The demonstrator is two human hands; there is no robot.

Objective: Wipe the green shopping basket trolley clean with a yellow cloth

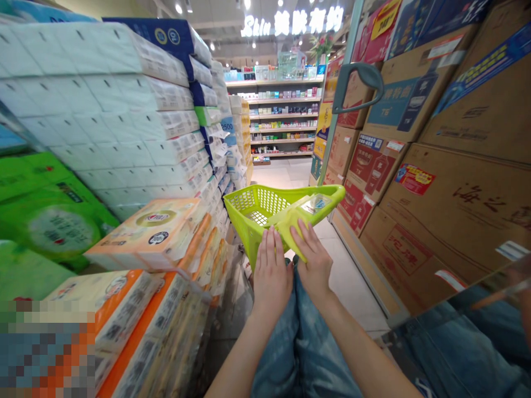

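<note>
A lime-green plastic shopping basket (236, 218) with lattice walls is tilted in front of my knees. Its long rim or handle end reaches to the right and carries a pale label (316, 203). My left hand (271, 265) lies with fingers stretched out along the basket's near side; its fingertips touch just below the rim. A yellow cloth (289, 225) is under my right hand (313, 260), whose fingers bend over it and press it on the basket's near edge. The cloth partly covers that edge. What holds the basket from below is hidden.
On the left are stacked tissue packs (170, 149) and orange packs (145, 232). At right, cardboard cartons (456, 204) stand behind a glass door with a grey handle (359, 85). Beyond the tiled aisle are shelves of goods (282, 113).
</note>
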